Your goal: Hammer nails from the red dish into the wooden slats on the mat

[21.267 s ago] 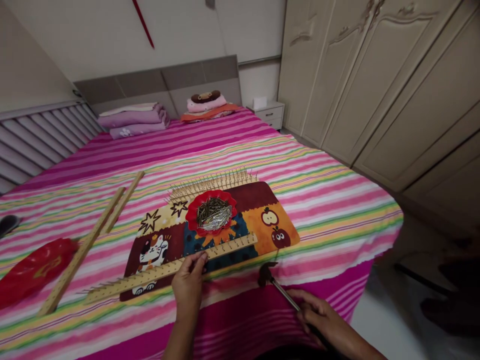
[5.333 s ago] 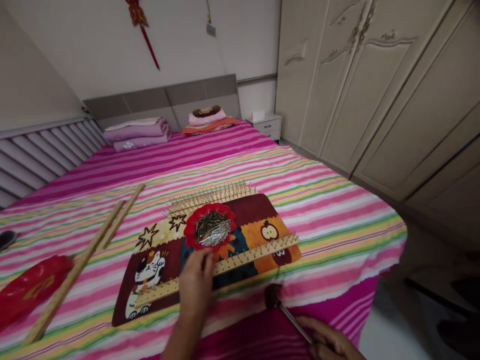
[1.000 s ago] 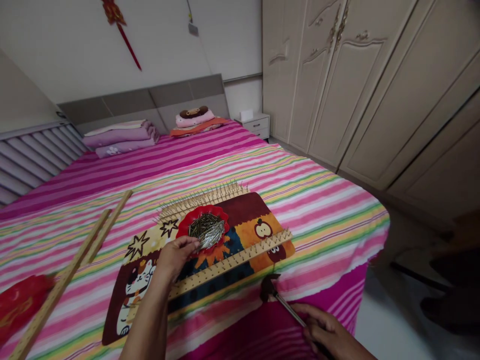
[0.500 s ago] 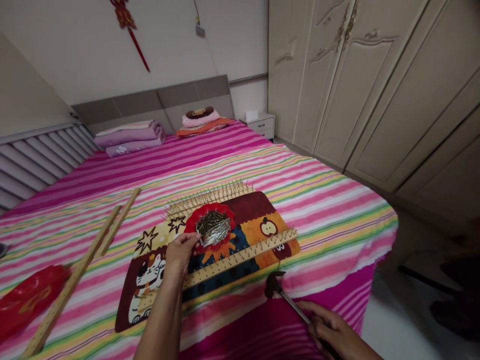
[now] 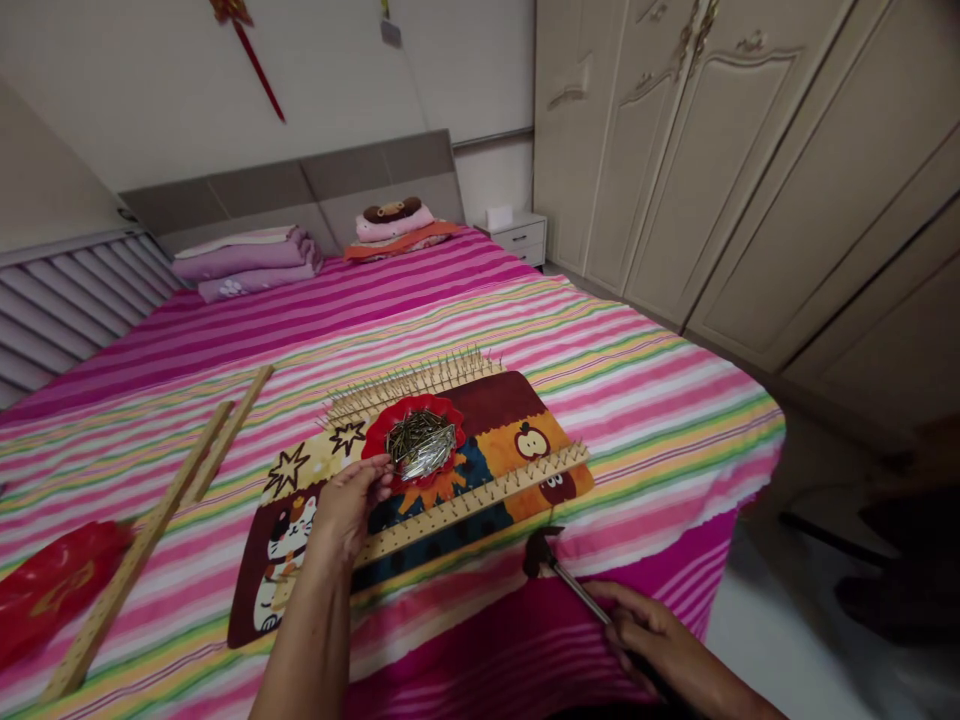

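We see a bed (image 5: 450, 285) bearing a multicoloured striped cloth (image 5: 630, 385). On that cloth we have a patterned mat (image 5: 499, 400), a red tray (image 5: 56, 585) and two bare wooden strips (image 5: 127, 565); near the headboard sit folded lilac bedding (image 5: 251, 262) and a pink-and-orange pile (image 5: 397, 235).

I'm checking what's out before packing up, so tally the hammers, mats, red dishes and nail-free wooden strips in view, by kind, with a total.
Hammer: 1
Patterned mat: 1
Red dishes: 2
Nail-free wooden strips: 2
Total: 6
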Tool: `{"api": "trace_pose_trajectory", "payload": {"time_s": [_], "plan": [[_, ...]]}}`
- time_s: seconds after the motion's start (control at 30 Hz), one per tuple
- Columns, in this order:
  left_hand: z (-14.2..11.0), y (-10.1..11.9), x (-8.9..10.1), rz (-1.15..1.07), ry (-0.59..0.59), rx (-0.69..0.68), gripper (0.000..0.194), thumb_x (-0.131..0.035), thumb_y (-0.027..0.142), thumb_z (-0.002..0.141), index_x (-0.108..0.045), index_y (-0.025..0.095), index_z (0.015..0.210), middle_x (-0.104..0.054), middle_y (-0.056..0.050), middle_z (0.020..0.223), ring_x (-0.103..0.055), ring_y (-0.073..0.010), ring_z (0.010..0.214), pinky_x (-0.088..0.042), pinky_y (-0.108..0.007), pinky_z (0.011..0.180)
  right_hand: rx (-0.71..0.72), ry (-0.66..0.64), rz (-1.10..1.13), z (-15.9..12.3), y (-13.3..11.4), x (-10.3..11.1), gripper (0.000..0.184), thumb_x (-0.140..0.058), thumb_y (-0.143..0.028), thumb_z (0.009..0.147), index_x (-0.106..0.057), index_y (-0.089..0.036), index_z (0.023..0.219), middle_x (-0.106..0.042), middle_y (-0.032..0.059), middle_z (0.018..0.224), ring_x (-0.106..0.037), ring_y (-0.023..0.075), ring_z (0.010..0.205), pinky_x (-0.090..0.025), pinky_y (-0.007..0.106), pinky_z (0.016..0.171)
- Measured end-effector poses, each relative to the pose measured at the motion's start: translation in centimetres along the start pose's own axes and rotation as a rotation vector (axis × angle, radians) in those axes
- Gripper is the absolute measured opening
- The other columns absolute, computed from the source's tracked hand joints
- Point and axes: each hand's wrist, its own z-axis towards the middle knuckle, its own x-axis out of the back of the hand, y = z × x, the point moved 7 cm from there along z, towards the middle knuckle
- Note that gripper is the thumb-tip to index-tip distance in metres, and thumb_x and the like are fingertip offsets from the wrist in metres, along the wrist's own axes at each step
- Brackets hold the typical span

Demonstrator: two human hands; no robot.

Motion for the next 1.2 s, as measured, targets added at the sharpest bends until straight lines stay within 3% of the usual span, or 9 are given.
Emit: {"api": "trace_pose_trajectory", "payload": {"time_s": [0.17, 0.5, 0.6, 0.73, 0.83, 0.9, 1.0, 1.2], "plan": [[-3.3, -0.4, -0.6, 0.023, -0.093, 0.026, 0.035, -0.077, 0.017, 0.045, -0.069, 0.012, 0.079, -0.070, -0.004, 0.073, -0.064, -0.0119, 0.064, -0.054, -0.022, 0.059, 0.010, 0.024, -0.024, -0.3, -0.5, 0.1, 0.048, -0.050, -0.030, 0.073, -0.057, -0.016, 0.118, -0.046, -0.0103, 0.048, -0.035, 0.0064, 0.037, -0.026, 0.019, 0.038], [-6.8, -5.0, -0.2, 0.007, 0.002, -0.006, 0.045, -0.084, 0.029, 0.037, -0.068, 0.012, 0.075, -0.067, -0.001, 0.062, -0.063, -0.0116, 0.060, -0.054, -0.022, 0.060, 0.012, 0.002, 0.030, -0.3, -0.4, 0.1, 0.048, -0.054, -0.031, 0.074, -0.056, -0.016, 0.120, -0.049, -0.0095, 0.048, -0.037, 0.0060, 0.036, -0.025, 0.018, 0.037], [-7.1, -5.9, 0.2, -0.021, 0.041, 0.021, 0.045, -0.084, 0.032, 0.039, -0.069, 0.013, 0.077, -0.068, 0.000, 0.064, -0.061, -0.0101, 0.056, -0.052, -0.020, 0.052, 0.001, -0.004, 0.020, -0.3, -0.4, 0.1, 0.049, -0.053, -0.030, 0.074, -0.056, -0.017, 0.121, -0.051, -0.0091, 0.049, -0.037, 0.0057, 0.035, -0.026, 0.018, 0.036], [-6.9, -6.6, 1.1, 0.016, 0.104, 0.034, 0.041, -0.083, 0.033, 0.042, -0.071, 0.013, 0.076, -0.070, -0.003, 0.078, -0.051, -0.0038, 0.049, -0.039, -0.014, 0.038, -0.014, 0.001, 0.023, -0.3, -0.2, 0.1, 0.050, -0.052, -0.027, 0.073, -0.056, -0.017, 0.121, -0.051, -0.0094, 0.049, -0.039, 0.0059, 0.035, -0.026, 0.018, 0.036], [-6.6, -7.2, 1.4, 0.000, 0.128, 0.055, 0.038, -0.083, 0.030, 0.042, -0.071, 0.014, 0.074, -0.071, -0.004, 0.086, -0.058, -0.0070, 0.060, -0.048, -0.016, 0.048, -0.012, 0.002, 0.032, -0.2, -0.1, 0.2, 0.051, -0.052, -0.026, 0.072, -0.055, -0.016, 0.122, -0.052, -0.0091, 0.050, -0.039, 0.0060, 0.035, -0.027, 0.018, 0.036], [-6.5, -7.5, 1.1, -0.019, 0.112, 0.053, 0.039, -0.083, 0.028, 0.043, -0.070, 0.014, 0.076, -0.071, -0.002, 0.079, -0.060, -0.0086, 0.062, -0.052, -0.018, 0.053, -0.009, 0.000, 0.036, -0.2, -0.2, 0.1, 0.051, -0.052, -0.026, 0.071, -0.055, -0.015, 0.121, -0.052, -0.0091, 0.050, -0.039, 0.0058, 0.035, -0.027, 0.018, 0.036], [-6.2, -7.7, 0.3, -0.032, 0.076, 0.012, 0.037, -0.081, 0.029, 0.044, -0.068, 0.014, 0.075, -0.067, 0.000, 0.068, -0.062, -0.0109, 0.062, -0.054, -0.021, 0.055, -0.009, -0.002, 0.036, -0.2, -0.4, 0.1, 0.051, -0.052, -0.025, 0.071, -0.055, -0.015, 0.121, -0.052, -0.0092, 0.049, -0.038, 0.0055, 0.034, -0.027, 0.018, 0.036], [-5.7, -8.5, -0.4, 0.073, 0.102, -0.045, 0.031, -0.073, 0.036, 0.055, -0.069, 0.016, 0.079, -0.070, -0.003, 0.079, -0.065, -0.0144, 0.072, -0.055, -0.028, 0.069, -0.020, -0.001, 0.024, -0.3, -0.5, 0.0, 0.049, -0.052, -0.025, 0.071, -0.057, -0.017, 0.119, -0.051, -0.0093, 0.050, -0.038, 0.0055, 0.034, -0.027, 0.018, 0.036]]}}
